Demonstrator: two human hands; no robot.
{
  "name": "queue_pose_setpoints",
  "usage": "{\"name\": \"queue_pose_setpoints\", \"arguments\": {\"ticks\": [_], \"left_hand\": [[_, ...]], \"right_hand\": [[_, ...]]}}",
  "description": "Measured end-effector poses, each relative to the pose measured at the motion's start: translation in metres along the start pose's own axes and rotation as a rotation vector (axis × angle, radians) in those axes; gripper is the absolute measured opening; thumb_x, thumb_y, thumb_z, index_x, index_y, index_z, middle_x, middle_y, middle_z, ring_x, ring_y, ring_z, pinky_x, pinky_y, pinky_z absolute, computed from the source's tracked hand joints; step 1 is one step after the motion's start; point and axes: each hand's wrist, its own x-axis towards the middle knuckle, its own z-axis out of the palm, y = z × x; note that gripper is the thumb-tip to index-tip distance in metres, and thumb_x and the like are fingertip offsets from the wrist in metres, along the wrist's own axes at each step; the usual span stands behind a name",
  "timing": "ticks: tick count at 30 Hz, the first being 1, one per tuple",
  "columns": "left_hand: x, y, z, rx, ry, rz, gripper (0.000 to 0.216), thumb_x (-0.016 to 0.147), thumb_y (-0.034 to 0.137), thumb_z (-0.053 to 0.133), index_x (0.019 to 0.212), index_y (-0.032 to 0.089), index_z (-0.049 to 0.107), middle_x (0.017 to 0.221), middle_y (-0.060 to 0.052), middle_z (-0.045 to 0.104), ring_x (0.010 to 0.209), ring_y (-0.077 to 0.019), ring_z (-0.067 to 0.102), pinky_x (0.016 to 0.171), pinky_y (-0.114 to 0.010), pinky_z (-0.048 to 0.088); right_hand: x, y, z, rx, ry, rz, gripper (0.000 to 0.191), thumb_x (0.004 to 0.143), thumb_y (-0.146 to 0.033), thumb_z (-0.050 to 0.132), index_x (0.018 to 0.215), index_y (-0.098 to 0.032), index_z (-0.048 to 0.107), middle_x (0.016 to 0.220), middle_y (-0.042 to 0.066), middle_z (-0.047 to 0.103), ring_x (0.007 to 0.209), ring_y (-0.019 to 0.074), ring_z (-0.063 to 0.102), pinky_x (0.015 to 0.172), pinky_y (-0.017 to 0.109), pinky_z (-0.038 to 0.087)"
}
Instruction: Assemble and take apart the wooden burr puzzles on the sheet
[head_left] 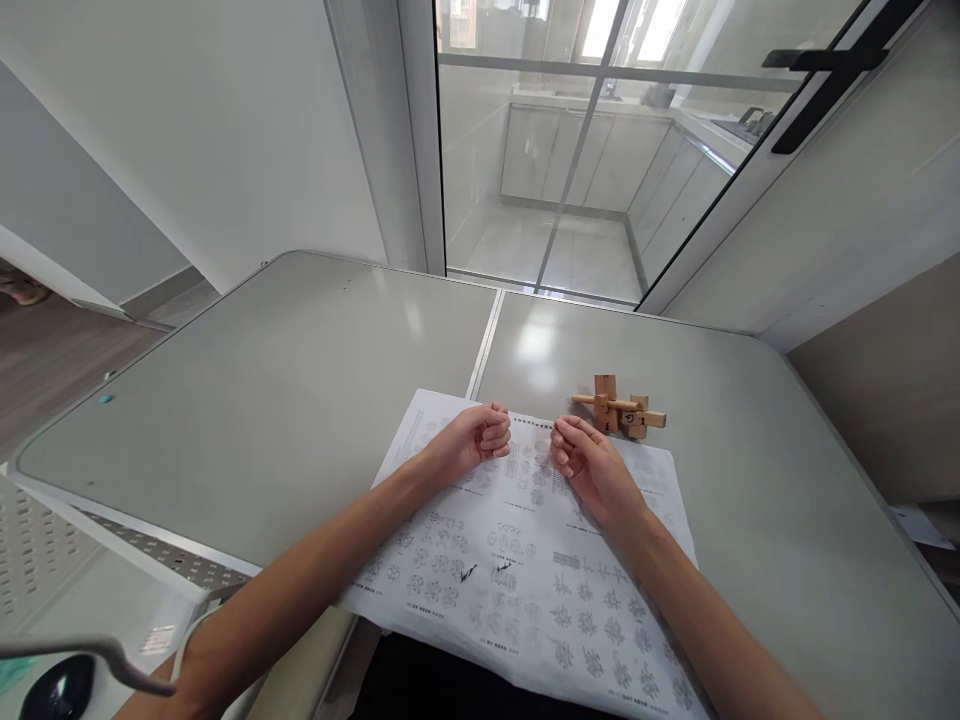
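Note:
My left hand [476, 440] rests on a printed sheet of diagrams [525, 570], its fingers curled into a loose fist with nothing seen in them. My right hand [589, 462] lies on the same sheet a little to the right, fingers curled inward, and nothing shows in it either. A small wooden interlocking puzzle [619, 408] stands on the grey table [300, 400] just beyond my right hand, close to the fingertips but apart from them.
The sheet overhangs the table's near edge. A seam [486, 340] runs down the tabletop's middle. A glass door [570, 150] and white walls stand behind the table. A perforated metal shelf [45, 540] and a dark rounded object [56, 690] sit at lower left.

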Motion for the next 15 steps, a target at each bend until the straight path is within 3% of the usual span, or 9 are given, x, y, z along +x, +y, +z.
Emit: {"name": "queue_pose_setpoints", "arguments": {"ticks": [15], "left_hand": [[0.0002,-0.0011,-0.0013,0.009,-0.003,-0.001,0.03,0.087,0.016,0.063,0.065,0.019,0.042,0.062,0.006,0.028,0.053,-0.0094,0.027,0.054,-0.022,0.037]], "right_hand": [[-0.0008,-0.0012,-0.0004,-0.011,-0.003,0.01,0.032,0.075,-0.039,0.094,0.084,-0.02,0.071,0.074,-0.003,0.059,0.057,0.0074,0.047,0.048,0.019,0.041]]}}
